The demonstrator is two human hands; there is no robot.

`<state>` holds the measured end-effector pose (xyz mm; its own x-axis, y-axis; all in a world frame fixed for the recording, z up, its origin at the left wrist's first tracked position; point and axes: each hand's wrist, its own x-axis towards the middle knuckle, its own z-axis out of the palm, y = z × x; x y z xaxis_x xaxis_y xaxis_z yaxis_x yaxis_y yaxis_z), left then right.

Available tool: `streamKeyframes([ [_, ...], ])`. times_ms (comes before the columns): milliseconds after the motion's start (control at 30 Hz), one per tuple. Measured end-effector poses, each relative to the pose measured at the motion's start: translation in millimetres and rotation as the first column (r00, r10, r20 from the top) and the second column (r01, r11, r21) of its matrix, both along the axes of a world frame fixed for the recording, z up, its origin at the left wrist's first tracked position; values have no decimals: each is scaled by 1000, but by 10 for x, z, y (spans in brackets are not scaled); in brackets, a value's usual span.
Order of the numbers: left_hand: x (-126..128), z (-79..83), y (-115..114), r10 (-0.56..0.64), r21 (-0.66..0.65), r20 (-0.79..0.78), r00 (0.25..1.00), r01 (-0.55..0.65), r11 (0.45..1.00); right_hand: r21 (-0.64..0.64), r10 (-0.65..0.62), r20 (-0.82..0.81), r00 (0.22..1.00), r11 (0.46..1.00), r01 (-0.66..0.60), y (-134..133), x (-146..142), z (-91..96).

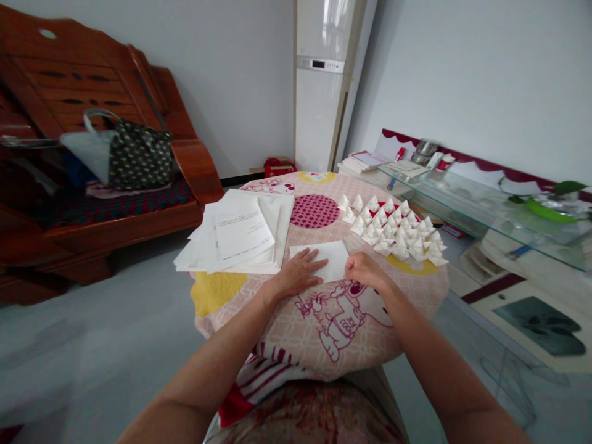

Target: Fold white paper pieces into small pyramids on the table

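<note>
A white sheet of paper [330,254], apparently folded, lies flat on the cloth-covered round table [305,333] in front of me. My left hand [303,270] rests on its left part, fingers spread and flat. At its right edge, my right hand [364,269] is closed, with the fingers curled against the paper's side. To the left is a stack of white paper [240,231], its top sheet printed with a few lines. On the right side of the table stand several small folded paper boats [393,225], set close together in rows.
A wooden bench [87,55] with a dark patterned bag [139,154] is on the left. A tall white cabinet-like unit [319,105] stands at the back. Along the right wall runs a glass-topped stand [485,209] holding cups, papers and a green dish [555,209].
</note>
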<state>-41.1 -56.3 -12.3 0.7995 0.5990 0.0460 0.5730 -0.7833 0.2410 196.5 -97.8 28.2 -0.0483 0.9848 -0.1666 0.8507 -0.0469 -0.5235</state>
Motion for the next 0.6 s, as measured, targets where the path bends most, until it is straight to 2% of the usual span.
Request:
streamKeyframes([
  [100,4,-7,10,-11,-2,-9,1000,11,1000,3,-65,79,995,998,65,-34,171,73],
  [200,1,7,13,-4,-9,-12,1000,4,1000,80,-119,159,980,991,107,-32,202,102],
  [267,-2,23,14,-5,-17,-11,1000,5,1000,134,-110,93,990,986,97,-11,119,72],
  [333,9,42,10,9,-28,-14,1000,-10,1000,139,-52,-66,996,988,60,8,-19,10],
  [400,47,58,-8,57,-39,-22,998,-58,998,131,-8,-132,991,991,25,16,-159,-62],
  [467,116,70,-44,138,-42,-28,990,-139,989,124,14,-123,992,992,2,7,-253,-119],
  [600,274,76,-140,285,-21,-10,959,-285,958,169,33,-107,994,986,-15,-24,-289,-166],
])
